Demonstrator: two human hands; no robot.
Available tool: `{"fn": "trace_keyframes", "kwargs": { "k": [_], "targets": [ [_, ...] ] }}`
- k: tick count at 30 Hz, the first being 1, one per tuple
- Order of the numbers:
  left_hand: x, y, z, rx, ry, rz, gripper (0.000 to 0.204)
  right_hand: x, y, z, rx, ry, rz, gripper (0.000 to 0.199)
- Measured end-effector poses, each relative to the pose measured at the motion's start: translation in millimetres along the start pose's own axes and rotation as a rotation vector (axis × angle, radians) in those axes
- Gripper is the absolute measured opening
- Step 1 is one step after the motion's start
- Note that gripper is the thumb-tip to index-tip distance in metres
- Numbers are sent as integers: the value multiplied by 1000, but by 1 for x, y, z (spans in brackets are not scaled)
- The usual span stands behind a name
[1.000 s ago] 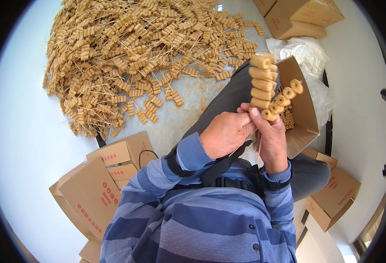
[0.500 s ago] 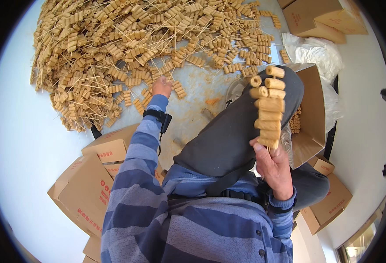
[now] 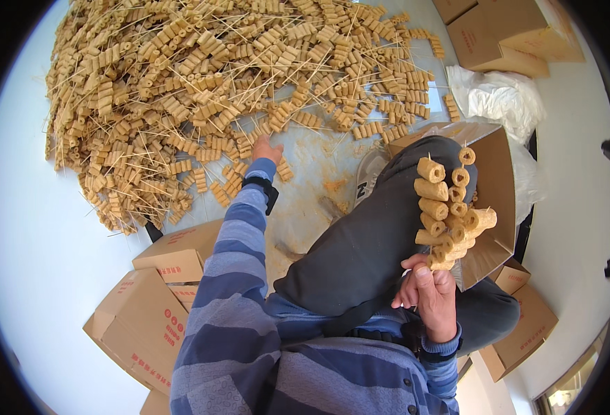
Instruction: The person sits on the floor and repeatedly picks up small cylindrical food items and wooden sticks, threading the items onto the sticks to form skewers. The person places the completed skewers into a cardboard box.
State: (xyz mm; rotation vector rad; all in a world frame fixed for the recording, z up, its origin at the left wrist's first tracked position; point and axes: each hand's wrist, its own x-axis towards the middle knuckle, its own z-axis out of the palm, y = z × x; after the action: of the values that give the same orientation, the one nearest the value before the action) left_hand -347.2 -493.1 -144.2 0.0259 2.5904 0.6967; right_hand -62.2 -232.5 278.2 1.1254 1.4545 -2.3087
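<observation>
At the near edge of the skewer heap [image 3: 201, 97], far-left in the scene, the left hand [image 3: 266, 149] is stretched out w/ fingers resting on loose skewers of tan rolled pieces; can't tell if the fingers are closed on one or just touching; a dark watch [image 3: 262, 187] sits on that wrist, striped blue sleeve [image 3: 230, 277] behind it. Right hand [image 3: 431, 294], nearer & to the right, is clamped round the bottom ends of a skewer bunch [image 3: 447, 211], held upright in front of the open cardboard box [image 3: 495, 207]; hands well apart. Dark-trousered knee [image 3: 370, 242] is raised btw. the two arms; a shoe [image 3: 369, 173] shows just past it. Flattened cartons [image 3: 149, 311] lie near-left; more boxes [image 3: 498, 34] far-right, w/ a crumpled white plastic bag [image 3: 502, 97] beside them.
</observation>
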Motion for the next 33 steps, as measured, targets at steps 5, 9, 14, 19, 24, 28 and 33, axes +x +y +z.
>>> {"fn": "trace_keyframes", "kwargs": {
  "k": [5, 9, 14, 19, 24, 28, 33],
  "targets": [
    [18, 4, 8, 31, -29, -112, 32, -3, 2, -4, -13, 31, -2, 34],
    [13, 2, 5, 93, -90, -71, 26, -2, 5, -4, 13, 49, -13, 33],
    [-68, -8, -37, -66, 55, 234, 17, 3, 9, -2, 4, 47, -73, 32],
    [-99, 28, -111, -776, 80, -2, 18, 4, 9, -2, -21, 39, -55, 32],
    [-19, 65, -175, -1043, 190, -210, 35, 1, 11, -3, -14, 29, -73, 32],
    [42, 72, -177, -885, 2, -502, 40, -4, 13, -5, 11, 49, -82, 31],
    [54, 61, -167, -1078, -134, -476, 27, -9, 12, -6, 3, 60, -97, 30]
  ]
}}
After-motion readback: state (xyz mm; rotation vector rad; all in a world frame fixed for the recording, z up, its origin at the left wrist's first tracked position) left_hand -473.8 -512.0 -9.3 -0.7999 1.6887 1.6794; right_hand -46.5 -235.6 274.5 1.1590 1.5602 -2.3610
